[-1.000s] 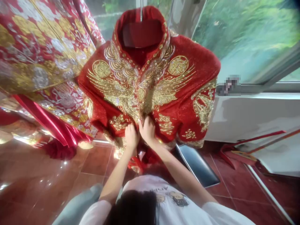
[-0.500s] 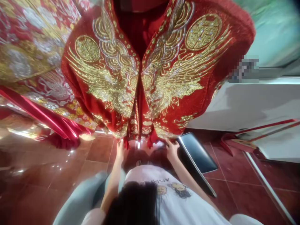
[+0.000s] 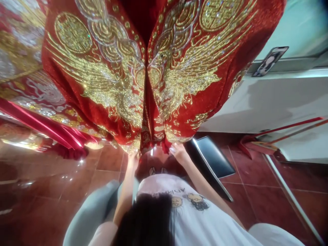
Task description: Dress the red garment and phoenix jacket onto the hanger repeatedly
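Observation:
A red jacket [image 3: 200,99] with gold and silver embroidery hangs upright in front of me, its two front edges meeting below the neckline and parting slightly lower down. My left hand [image 3: 133,158] is closed on the bottom hem of the left front panel, beside the opening. On the other side of the gap, my right hand [image 3: 178,152] is closed at the hem of the right panel, near a small red tassel [image 3: 166,146]. The fingertips of both hands are partly hidden by the fabric.
Another heavily embroidered garment [image 3: 28,65] hangs at the left, above a shiny red cloth [image 3: 51,124]. A dark, metal-edged panel [image 3: 215,157] stands right of my right arm. A phone [image 3: 271,61] rests on a ledge. Red floor tiles [image 3: 107,160] lie below.
The jacket now appears larger and closer, its top beyond the view. My right hand has shifted left along the hem towards the front opening. My left hand stays at its hem.

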The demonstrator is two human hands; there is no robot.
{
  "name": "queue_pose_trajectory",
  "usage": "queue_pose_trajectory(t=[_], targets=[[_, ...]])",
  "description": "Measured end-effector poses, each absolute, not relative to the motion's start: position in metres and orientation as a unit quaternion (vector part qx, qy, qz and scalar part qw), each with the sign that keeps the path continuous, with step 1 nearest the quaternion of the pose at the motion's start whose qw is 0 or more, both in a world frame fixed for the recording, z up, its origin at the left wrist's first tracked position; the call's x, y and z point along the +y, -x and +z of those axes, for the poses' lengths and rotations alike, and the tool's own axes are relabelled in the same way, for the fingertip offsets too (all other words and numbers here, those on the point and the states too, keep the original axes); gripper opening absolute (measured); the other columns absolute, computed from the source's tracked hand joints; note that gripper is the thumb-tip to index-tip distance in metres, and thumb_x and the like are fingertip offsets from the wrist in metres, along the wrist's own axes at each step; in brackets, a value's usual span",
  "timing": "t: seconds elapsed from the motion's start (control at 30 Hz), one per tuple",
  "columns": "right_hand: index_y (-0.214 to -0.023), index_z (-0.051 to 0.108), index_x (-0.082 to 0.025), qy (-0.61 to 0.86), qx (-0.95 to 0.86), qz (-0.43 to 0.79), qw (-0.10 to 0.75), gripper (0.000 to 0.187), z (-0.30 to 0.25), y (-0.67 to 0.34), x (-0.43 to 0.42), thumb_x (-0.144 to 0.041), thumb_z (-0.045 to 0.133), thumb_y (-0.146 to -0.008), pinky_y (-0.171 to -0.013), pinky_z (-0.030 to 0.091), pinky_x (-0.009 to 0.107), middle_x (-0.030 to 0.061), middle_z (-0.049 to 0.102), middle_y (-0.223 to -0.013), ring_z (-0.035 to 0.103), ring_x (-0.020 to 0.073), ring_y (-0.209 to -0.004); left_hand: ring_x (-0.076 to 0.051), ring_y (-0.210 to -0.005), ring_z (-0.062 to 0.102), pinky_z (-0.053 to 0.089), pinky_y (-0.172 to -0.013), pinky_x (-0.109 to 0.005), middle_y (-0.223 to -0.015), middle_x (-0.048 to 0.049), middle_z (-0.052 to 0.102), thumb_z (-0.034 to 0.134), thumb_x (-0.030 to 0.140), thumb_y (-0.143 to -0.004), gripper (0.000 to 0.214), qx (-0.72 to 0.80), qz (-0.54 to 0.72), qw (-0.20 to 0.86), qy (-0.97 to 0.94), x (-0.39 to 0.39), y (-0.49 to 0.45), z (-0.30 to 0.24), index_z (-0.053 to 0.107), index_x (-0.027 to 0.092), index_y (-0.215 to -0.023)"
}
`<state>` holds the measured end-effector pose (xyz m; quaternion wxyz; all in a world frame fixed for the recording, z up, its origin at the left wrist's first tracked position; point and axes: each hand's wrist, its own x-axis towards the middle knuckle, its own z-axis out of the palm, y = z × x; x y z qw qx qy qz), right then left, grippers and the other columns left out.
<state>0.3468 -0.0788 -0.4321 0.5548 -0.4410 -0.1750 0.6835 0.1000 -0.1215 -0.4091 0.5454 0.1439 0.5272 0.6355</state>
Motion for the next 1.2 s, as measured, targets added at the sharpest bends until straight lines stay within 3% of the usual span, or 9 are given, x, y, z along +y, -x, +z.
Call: queue_pose_trajectory(t=[0.13,0.23,0.33,0.4,0.63,0.87,1.03,1.2], targets=[[-0.083,0.058,-0.018,0.438,-0.189,0.69,0.545,0.034,-0.408,-0.339,-0.087,-0.027,0.079,-0.059,-0.079,0.054,0.036,0.005,0.069,-0.087,0.066,0.0195,-0.082,-0.01,-0.059,0.054,0.041,-0.057,-0.024,-0.07,0.0037,0.059,0.078,0.022,-0.058,0.029,0.516,0.63,0.565,-0.134,-0.129,-0.123,-0.406,0.058,0.02,-0.08],[-0.081,0.06,-0.017,0.452,-0.198,0.68,0.542,0.034,-0.387,-0.326,-0.1,-0.028,0.079,-0.055,-0.069,0.055,0.034,0.0043,0.069,-0.082,0.066,0.0191,-0.074,-0.01,-0.057,0.052,0.039,-0.055,-0.025,-0.065,0.0048,0.055,0.078,0.024,-0.057,0.03,0.518,0.62,0.576,-0.128,-0.134,-0.14,-0.401,0.057,0.02,-0.077],[-0.074,0.061,-0.016,0.474,-0.204,0.669,0.535,0.029,-0.372,-0.314,-0.108,-0.028,0.078,-0.055,-0.052,0.05,0.029,0.0019,0.064,-0.064,0.059,0.0152,-0.055,-0.01,-0.058,0.053,0.042,-0.058,-0.026,-0.066,0.0045,0.057,0.08,0.028,-0.056,0.034,0.524,0.618,0.573,-0.122,-0.138,-0.154,-0.392,0.057,0.019,-0.08],[-0.069,0.061,-0.015,0.479,-0.206,0.666,0.534,0.026,-0.365,-0.308,-0.109,-0.026,0.079,-0.055,-0.048,0.047,0.027,0.0006,0.061,-0.057,0.055,0.0126,-0.049,-0.01,-0.058,0.055,0.044,-0.06,-0.026,-0.068,0.004,0.059,0.083,0.03,-0.054,0.041,0.528,0.618,0.571,-0.117,-0.141,-0.161,-0.385,0.058,0.018,-0.084],[-0.076,0.064,-0.015,0.451,-0.199,0.693,0.526,0.041,-0.352,-0.295,-0.112,-0.022,0.088,-0.043,-0.06,0.054,0.028,0.0013,0.068,-0.07,0.062,0.0142,-0.061,-0.018,-0.078,0.066,0.05,-0.076,-0.032,-0.079,-0.0012,0.069,0.081,0.034,-0.062,0.041,0.537,0.622,0.56,-0.1,-0.14,-0.187,-0.365,0.061,0.018,-0.094],[-0.081,0.066,-0.015,0.386,-0.182,0.742,0.517,0.04,-0.349,-0.292,-0.117,-0.024,0.087,-0.048,-0.07,0.056,0.031,0.0014,0.07,-0.073,0.065,0.0159,-0.066,-0.017,-0.09,0.067,0.053,-0.084,-0.03,-0.092,-0.0017,0.072,0.081,0.031,-0.066,0.048,0.497,0.637,0.582,-0.094,-0.141,-0.199,-0.362,0.06,0.02,-0.107],[-0.086,0.067,-0.016,0.382,-0.183,0.73,0.537,0.043,-0.348,-0.29,-0.118,-0.025,0.086,-0.049,-0.071,0.056,0.034,0.003,0.072,-0.079,0.066,0.0188,-0.073,-0.017,-0.086,0.068,0.052,-0.086,-0.032,-0.091,-0.0037,0.072,0.078,0.031,-0.069,0.037,0.504,0.628,0.583,-0.107,-0.141,-0.198,-0.367,0.063,0.017,-0.1],[-0.078,0.064,-0.016,0.405,-0.189,0.72,0.53,0.035,-0.349,-0.288,-0.117,-0.026,0.084,-0.051,-0.075,0.056,0.035,0.0028,0.069,-0.072,0.067,0.0223,-0.084,-0.018,-0.089,0.068,0.052,-0.088,-0.032,-0.09,-0.0047,0.072,0.082,0.03,-0.065,0.035,0.522,0.623,0.574,-0.097,-0.14,-0.198,-0.372,0.064,0.015,-0.092]])
